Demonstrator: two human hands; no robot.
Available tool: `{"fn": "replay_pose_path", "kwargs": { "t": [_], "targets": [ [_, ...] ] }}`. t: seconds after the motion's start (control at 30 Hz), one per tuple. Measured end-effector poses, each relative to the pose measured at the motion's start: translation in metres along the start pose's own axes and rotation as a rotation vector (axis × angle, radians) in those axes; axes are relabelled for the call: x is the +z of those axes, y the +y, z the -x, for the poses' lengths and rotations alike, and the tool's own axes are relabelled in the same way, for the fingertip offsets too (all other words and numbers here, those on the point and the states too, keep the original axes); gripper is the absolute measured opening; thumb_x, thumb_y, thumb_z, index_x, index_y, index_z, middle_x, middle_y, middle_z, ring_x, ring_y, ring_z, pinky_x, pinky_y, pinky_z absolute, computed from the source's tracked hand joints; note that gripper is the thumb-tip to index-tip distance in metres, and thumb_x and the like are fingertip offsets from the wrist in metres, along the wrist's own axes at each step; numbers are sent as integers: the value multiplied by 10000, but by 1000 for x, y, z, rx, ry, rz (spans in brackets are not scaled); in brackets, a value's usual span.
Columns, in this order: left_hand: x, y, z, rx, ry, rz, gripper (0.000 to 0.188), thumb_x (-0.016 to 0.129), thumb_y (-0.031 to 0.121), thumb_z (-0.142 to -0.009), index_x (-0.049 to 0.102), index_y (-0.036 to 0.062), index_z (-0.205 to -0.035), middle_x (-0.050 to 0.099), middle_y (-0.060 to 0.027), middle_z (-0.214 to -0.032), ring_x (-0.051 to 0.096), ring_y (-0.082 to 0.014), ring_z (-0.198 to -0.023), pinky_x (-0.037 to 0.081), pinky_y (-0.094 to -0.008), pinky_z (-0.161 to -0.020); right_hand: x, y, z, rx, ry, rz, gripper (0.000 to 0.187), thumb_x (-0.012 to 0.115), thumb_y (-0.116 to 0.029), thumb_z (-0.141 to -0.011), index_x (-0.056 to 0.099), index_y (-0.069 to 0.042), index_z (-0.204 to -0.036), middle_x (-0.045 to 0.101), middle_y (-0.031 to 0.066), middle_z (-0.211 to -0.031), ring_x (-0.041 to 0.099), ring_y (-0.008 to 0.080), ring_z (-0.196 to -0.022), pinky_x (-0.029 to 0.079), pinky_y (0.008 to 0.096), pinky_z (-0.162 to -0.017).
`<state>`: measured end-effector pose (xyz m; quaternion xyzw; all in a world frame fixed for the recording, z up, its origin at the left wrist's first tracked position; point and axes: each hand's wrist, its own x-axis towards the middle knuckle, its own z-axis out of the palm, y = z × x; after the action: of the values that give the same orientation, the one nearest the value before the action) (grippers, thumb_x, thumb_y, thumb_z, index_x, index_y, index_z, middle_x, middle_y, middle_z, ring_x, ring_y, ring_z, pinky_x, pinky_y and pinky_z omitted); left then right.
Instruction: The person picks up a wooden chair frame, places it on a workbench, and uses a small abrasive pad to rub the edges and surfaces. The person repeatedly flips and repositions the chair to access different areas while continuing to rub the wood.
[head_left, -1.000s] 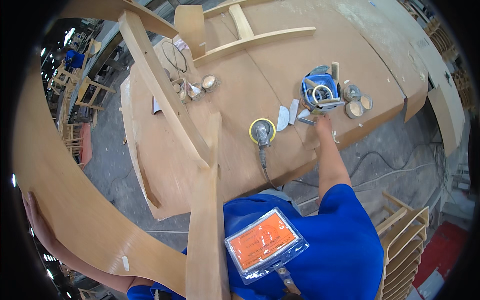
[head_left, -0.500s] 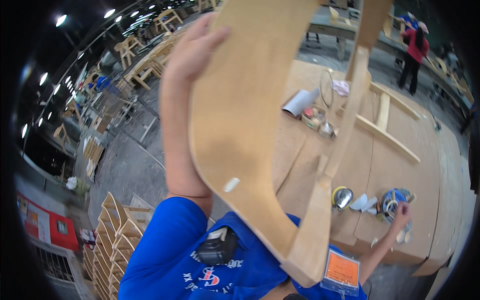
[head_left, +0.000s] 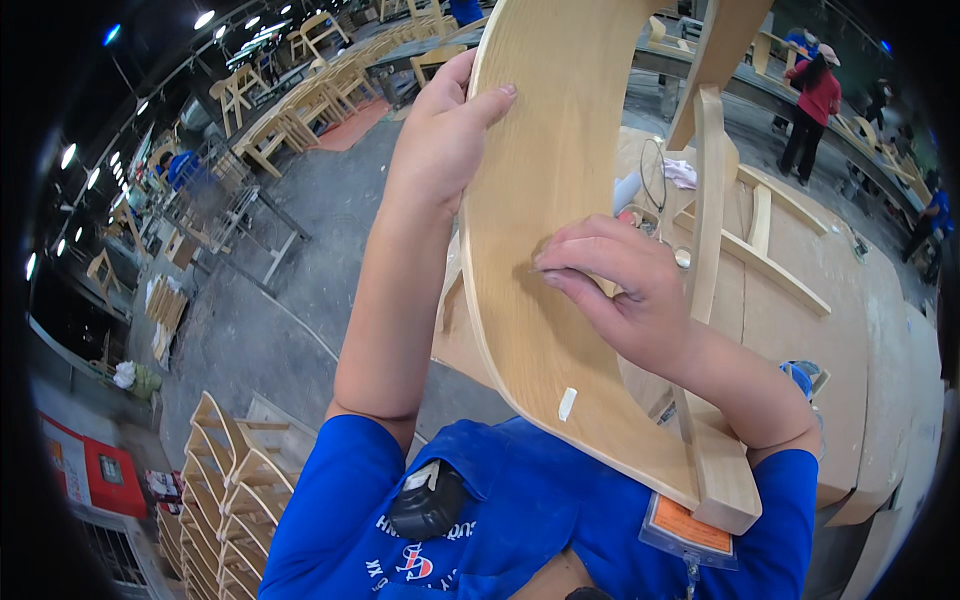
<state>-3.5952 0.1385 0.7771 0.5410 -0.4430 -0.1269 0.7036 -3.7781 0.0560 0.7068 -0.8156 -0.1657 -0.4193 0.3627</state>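
Note:
A pale, curved wooden chair panel (head_left: 535,140), joined to wooden legs (head_left: 710,210), is tilted up in front of my chest. Its left edge is gripped by my left hand (head_left: 445,135), thumb on the face and fingers behind. Over the middle of the panel, my right hand (head_left: 635,290) is closed in a pinch, fingertips at or just above the wood. Whatever it pinches is too small to make out. Lower down, a small white strip (head_left: 567,403) sits on the panel's face.
A cardboard-covered table (head_left: 800,400) stands behind the chair, bearing a wooden frame (head_left: 770,250), a pink-white cloth (head_left: 681,174) and a blue round container (head_left: 797,375). Stacked wooden parts (head_left: 235,490) are at lower left. A person in red (head_left: 818,95) stands at far right.
My right hand has come from the blue container on the table up to the panel's face. The panel and my left hand have shifted right in the picture.

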Motion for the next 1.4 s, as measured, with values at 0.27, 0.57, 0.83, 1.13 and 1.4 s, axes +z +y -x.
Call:
{"fn": "replay_pose_path", "kwargs": {
  "t": [0.27,0.57,0.83,1.13,1.4],
  "targets": [
    [-29,-11,39,7,105,72,460,598,49,-981,504,-42,-1422,675,-138,-1265,658,-190,-1137,513,-321,-984,48,16,15,-224,46,11,255,746,34,-731,678,-16,-971,609,142,-907,643,326,-812,528,376,-657],
    [-35,-16,51,57,25,177,546,549,25,-983,405,-42,-1505,597,-162,-1404,595,-207,-1268,460,-353,-1087,60,11,19,-278,37,48,314,746,62,-638,646,47,-935,564,144,-811,636,338,-767,538,383,-615],
    [-21,4,57,-1,-10,248,540,538,23,-986,397,-67,-1499,596,-195,-1392,621,-238,-1251,500,-362,-1056,63,12,22,-331,111,124,256,672,-67,-669,628,32,-901,546,125,-817,642,288,-795,540,328,-578],
    [-12,12,60,-22,38,237,484,529,35,-992,443,-68,-1457,631,-198,-1337,651,-236,-1193,519,-355,-1022,55,4,21,-294,42,96,363,767,82,-588,666,76,-937,529,110,-729,619,327,-720,567,387,-644],
    [-13,10,60,-22,42,268,480,521,31,-996,441,-73,-1459,627,-203,-1346,645,-241,-1206,508,-363,-1041,58,5,20,-305,55,121,355,741,39,-579,659,67,-924,531,107,-746,630,321,-751,555,368,-619]
  ]
}}
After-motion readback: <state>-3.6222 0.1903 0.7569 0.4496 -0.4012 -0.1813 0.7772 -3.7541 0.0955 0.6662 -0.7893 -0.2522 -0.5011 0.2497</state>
